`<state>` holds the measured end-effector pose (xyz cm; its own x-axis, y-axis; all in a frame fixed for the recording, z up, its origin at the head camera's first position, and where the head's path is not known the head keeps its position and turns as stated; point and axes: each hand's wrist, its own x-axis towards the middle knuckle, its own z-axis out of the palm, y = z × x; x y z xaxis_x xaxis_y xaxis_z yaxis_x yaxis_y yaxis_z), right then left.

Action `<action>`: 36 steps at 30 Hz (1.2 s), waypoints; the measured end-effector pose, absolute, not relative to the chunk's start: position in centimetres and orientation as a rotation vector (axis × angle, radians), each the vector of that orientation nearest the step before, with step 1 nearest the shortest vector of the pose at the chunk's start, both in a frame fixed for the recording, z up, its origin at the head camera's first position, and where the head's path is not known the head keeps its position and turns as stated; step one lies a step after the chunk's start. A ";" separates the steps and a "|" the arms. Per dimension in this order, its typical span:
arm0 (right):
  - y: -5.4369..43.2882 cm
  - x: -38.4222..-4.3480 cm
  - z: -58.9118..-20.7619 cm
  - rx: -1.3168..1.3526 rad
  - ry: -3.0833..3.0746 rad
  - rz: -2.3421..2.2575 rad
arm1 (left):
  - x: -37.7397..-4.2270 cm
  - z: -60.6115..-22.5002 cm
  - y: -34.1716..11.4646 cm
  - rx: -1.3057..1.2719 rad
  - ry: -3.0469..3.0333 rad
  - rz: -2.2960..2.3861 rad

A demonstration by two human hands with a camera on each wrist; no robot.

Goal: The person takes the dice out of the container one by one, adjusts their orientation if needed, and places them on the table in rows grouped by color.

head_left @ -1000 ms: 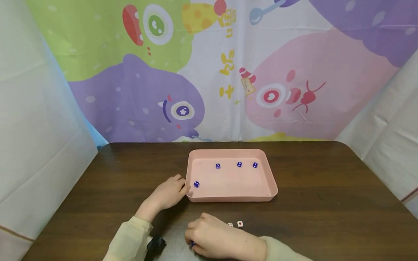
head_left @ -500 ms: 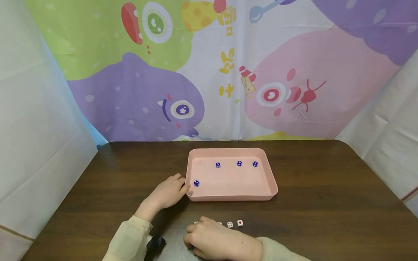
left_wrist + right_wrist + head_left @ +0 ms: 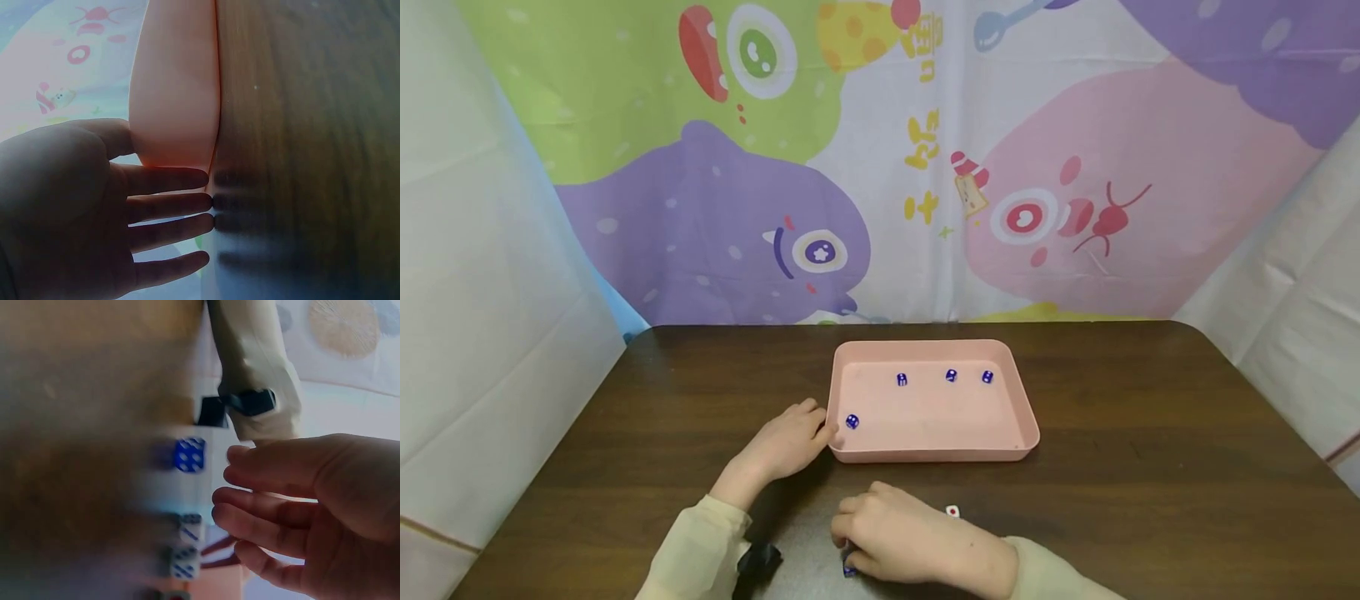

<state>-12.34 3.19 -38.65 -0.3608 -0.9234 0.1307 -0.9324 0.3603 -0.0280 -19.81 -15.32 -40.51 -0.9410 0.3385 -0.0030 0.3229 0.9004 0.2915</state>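
A pink tray (image 3: 925,457) stands on the table, with several blue dice, among them one blue die (image 3: 852,422) near its left front corner. My left hand (image 3: 790,442) touches the tray's left side, and its fingers extend straight in the left wrist view. My right hand (image 3: 902,533) is low over the table in front of the tray, thumb and fingers loosely bent. Just off its fingertips in the right wrist view sits a blue die (image 3: 189,455). Beside that die are white dice (image 3: 185,562). A white die with a red dot (image 3: 952,512) shows beyond my right wrist.
A dark strap (image 3: 760,562) is at my left sleeve. The brown wooden table (image 3: 1150,433) reaches back to a curtain (image 3: 895,275) with cartoon figures. White cloth (image 3: 497,333) hangs along the left side, and more on the right.
My right hand has shifted slightly right and away from me. It now hides white dice seen half a second ago, while more blue shows by its thumb. Left hand and tray hold their place.
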 end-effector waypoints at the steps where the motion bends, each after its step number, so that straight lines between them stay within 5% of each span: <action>1: 3.3 -12.5 -38.4 1.706 -2.521 0.169 | -19.8 -40.5 -15.3 0.523 3.009 0.449; 36: 4.7 -18.6 -37.6 1.252 -2.599 0.569 | -19.8 -40.6 -15.3 0.517 3.020 0.445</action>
<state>-18.63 4.67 -37.63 -0.6208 -0.7065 0.3397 -0.7838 0.5670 -0.2533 -19.84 -15.28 -40.62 -0.9431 0.3324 0.0036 0.3193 0.9030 0.2876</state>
